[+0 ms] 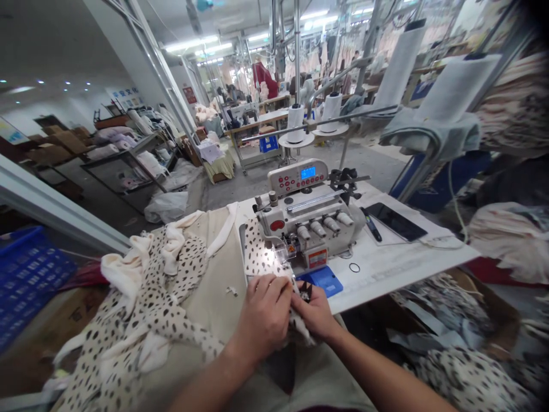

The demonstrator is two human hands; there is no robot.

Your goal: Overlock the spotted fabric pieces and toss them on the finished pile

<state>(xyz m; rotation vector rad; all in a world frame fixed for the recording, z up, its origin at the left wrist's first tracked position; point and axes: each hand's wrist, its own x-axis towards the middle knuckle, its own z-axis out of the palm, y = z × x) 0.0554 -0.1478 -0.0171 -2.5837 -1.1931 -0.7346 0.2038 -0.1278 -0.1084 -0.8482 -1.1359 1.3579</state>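
Note:
My left hand [266, 312] lies on the cream, dark-spotted fabric [259, 252], its fingers bent and close together over the near edge. Beside it, my right hand [316, 312] pinches the same fabric where it hangs toward me. A small dark object [305, 290], too unclear to name, shows at the right fingers. The far part of the fabric lies flat under the lit needle area of a white overlock sewing machine [311, 220]. Both palms are hidden.
A heap of spotted fabric pieces [150, 309] covers the left of the table. On the right lie a phone [397, 221], a dark cutter-like tool [371, 224] and a black ring [354, 267]. Thread cones [461, 88] stand behind. A blue basket [32, 280] is far left.

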